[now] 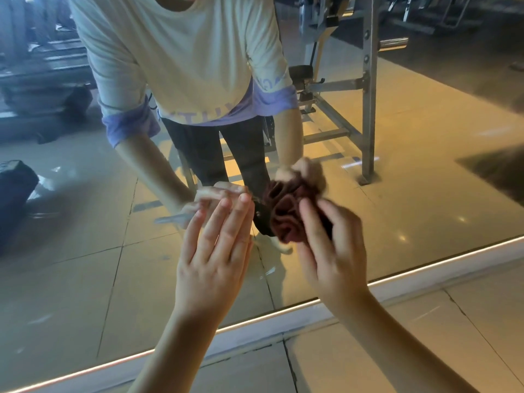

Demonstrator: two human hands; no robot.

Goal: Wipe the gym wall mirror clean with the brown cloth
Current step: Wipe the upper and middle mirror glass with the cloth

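Cloth: the brown cloth point(289, 214) is bunched into folds and held against the low part of the gym wall mirror point(85, 251), right of centre, a little above its bottom edge.
Right hand: the right hand point(331, 251) has its fingers curled round the bunched cloth and grips it against the glass; it is motion-blurred.
Left hand: the left hand point(215, 259) is spread flat with fingers straight and close together. The fingertips meet their reflection, so they seem to touch the glass just left of the cloth.
Done so far: hard to judge. The glass gives a clear reflection in most places.
Left to do: a pale smear point(268, 272) shows just below the hands, with fainter marks lower left, so the lower band likely needs more passes. The top of the mirror is out of view.
Edges: the lit strip point(425, 265) along the mirror's bottom edge runs from near left to far right, with the tiled floor point(368, 350) on the near side of it.
Open room: bare glass lies to the left, right and above the cloth. Below it, room ends soon at the strip.
Obstacles: the squat rack point(368, 95) and treadmills point(42, 66) are only reflections and do not block the wiping.
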